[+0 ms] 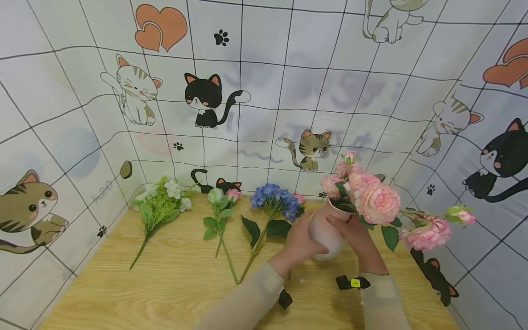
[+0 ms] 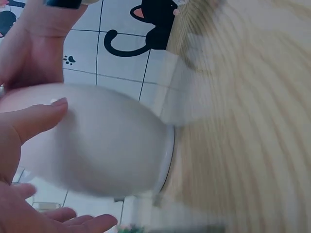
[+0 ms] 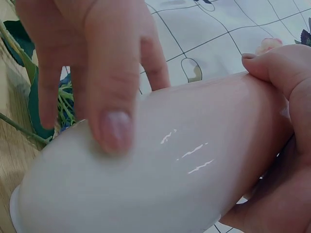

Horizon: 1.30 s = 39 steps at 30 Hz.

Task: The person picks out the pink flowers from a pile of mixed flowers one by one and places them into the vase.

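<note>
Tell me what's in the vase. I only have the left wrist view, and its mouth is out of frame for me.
Observer: Pink flowers stand in the vase, spilling out toward the right side of the head view.
Operator: Got it. And what supports its upper part?
Observer: The right hand grips it near the mouth.
Operator: Anything well away from it that I'm missing?
Observer: Yes, a bunch with white flowers lies toward the left end of the table in the head view.
</note>
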{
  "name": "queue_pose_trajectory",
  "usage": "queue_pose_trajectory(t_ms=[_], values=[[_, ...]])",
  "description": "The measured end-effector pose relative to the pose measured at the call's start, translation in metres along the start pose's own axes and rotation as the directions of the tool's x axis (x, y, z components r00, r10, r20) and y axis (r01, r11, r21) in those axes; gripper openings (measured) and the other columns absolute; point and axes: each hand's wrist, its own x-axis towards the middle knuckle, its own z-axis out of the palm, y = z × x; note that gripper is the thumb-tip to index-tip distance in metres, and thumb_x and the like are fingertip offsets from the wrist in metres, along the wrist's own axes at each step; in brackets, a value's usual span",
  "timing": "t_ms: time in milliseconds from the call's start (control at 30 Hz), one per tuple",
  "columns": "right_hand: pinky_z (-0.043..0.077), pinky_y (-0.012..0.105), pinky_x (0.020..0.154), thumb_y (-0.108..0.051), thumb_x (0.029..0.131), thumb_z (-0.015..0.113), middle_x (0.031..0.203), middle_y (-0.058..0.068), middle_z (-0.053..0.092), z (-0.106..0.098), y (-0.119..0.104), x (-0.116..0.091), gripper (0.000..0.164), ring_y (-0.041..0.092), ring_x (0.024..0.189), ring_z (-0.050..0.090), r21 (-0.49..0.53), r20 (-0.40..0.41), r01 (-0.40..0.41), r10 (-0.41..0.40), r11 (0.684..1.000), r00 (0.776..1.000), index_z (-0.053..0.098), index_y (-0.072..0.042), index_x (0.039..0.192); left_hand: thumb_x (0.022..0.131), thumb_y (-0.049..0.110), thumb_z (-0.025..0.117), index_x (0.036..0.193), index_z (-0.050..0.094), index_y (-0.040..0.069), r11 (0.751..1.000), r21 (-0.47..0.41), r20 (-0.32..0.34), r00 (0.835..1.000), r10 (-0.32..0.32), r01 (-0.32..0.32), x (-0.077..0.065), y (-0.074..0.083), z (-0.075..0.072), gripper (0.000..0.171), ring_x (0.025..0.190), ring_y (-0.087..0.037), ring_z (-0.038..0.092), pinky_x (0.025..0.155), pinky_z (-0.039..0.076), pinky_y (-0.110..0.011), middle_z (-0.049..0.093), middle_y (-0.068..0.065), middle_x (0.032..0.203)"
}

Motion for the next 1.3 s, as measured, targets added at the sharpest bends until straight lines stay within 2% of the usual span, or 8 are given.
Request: queue_pose_trajectory(t_ms=[133, 367, 500, 667, 867, 967, 1100, 1300], values=[[0.043, 0.014, 0.105, -0.020, 0.102, 0.070, 0.166, 0.007, 0.035, -0.001, 0.001, 0.001, 0.083, 0.012, 0.143, 0.041, -0.018, -0.007, -0.019, 0.019, 1.000, 1.000, 0.019, -0.016, 0.167, 0.079, 0.030, 0.096, 0.166, 0.035, 0.020, 0.998, 0.065, 0.042, 0.999, 0.004, -0.007, -0.007, -0.009, -0.024, 0.106, 0.148, -0.037, 0.050, 0.112, 0.050, -0.059, 0.048, -0.010, 0.164], [0.041, 0.055, 0.119, -0.027, 0.103, 0.067, 0.167, 0.012, 0.032, 0.000, 0.000, 0.002, 0.084, 0.027, 0.148, 0.039, -0.026, 0.004, -0.073, 0.073, 0.997, 0.997, 0.015, -0.015, 0.168, 0.085, 0.025, 0.092, 0.163, 0.040, 0.013, 0.981, 0.191, 0.099, 0.995, 0.025, -0.044, -0.024, -0.027, -0.074, 0.095, 0.149, -0.037, 0.048, 0.118, 0.045, -0.059, 0.048, -0.011, 0.164], [0.040, 0.058, 0.120, -0.027, 0.103, 0.067, 0.167, 0.014, 0.033, 0.001, 0.001, 0.002, 0.084, 0.029, 0.147, 0.040, -0.024, 0.010, -0.080, 0.080, 0.996, 0.997, 0.015, -0.013, 0.167, 0.087, 0.024, 0.089, 0.163, 0.041, 0.015, 0.971, 0.238, 0.125, 0.992, -0.012, -0.018, -0.037, -0.033, -0.103, 0.090, 0.149, -0.039, 0.048, 0.116, 0.046, -0.059, 0.048, -0.011, 0.165], [0.042, 0.053, 0.118, -0.027, 0.102, 0.068, 0.166, 0.014, 0.034, 0.000, 0.001, 0.002, 0.083, 0.028, 0.147, 0.042, -0.053, -0.001, -0.071, 0.071, 0.996, 0.997, 0.017, -0.012, 0.167, 0.088, 0.024, 0.089, 0.160, 0.047, 0.014, 0.962, 0.273, 0.099, 0.994, -0.042, 0.013, -0.048, -0.044, -0.128, 0.083, 0.146, -0.041, 0.051, 0.113, 0.048, -0.062, 0.052, -0.014, 0.160], [0.044, 0.031, 0.110, -0.025, 0.102, 0.069, 0.165, 0.009, 0.036, -0.002, -0.002, 0.003, 0.081, 0.021, 0.144, 0.040, -0.081, -0.024, -0.053, 0.051, 0.995, 0.998, 0.020, -0.013, 0.166, 0.089, 0.021, 0.089, 0.154, 0.052, 0.007, 0.958, 0.287, 0.082, 0.996, -0.040, 0.015, -0.046, -0.061, -0.143, 0.076, 0.144, -0.043, 0.053, 0.113, 0.048, -0.061, 0.058, -0.017, 0.153], [0.044, 0.043, 0.116, -0.025, 0.101, 0.070, 0.166, 0.011, 0.034, -0.002, -0.003, 0.002, 0.083, 0.024, 0.145, 0.040, -0.068, -0.024, -0.049, 0.048, 0.996, 0.999, 0.019, -0.012, 0.166, 0.089, 0.019, 0.088, 0.148, 0.057, 0.004, 0.958, 0.286, 0.099, 0.995, -0.022, -0.007, -0.045, -0.068, -0.147, 0.068, 0.139, -0.044, 0.056, 0.110, 0.050, -0.061, 0.061, -0.019, 0.148], [0.040, 0.062, 0.119, -0.026, 0.101, 0.070, 0.167, 0.016, 0.031, -0.001, -0.002, 0.001, 0.086, 0.033, 0.148, 0.039, -0.053, -0.013, -0.053, 0.053, 0.997, 0.999, 0.016, -0.010, 0.166, 0.089, 0.016, 0.087, 0.138, 0.064, 0.006, 0.953, 0.303, 0.092, 0.994, -0.052, 0.021, -0.049, -0.075, -0.149, 0.055, 0.126, -0.043, 0.062, 0.101, 0.054, -0.059, 0.063, -0.023, 0.139], [0.043, 0.059, 0.117, -0.024, 0.101, 0.069, 0.163, 0.017, 0.036, 0.002, -0.001, 0.002, 0.082, 0.031, 0.143, 0.044, -0.053, -0.022, -0.064, 0.062, 0.997, 0.998, 0.019, -0.009, 0.165, 0.088, 0.015, 0.087, 0.131, 0.067, 0.006, 0.948, 0.311, 0.068, 0.993, -0.096, 0.071, -0.060, -0.086, -0.152, 0.048, 0.110, -0.038, 0.065, 0.090, 0.056, -0.052, 0.059, -0.026, 0.132]])
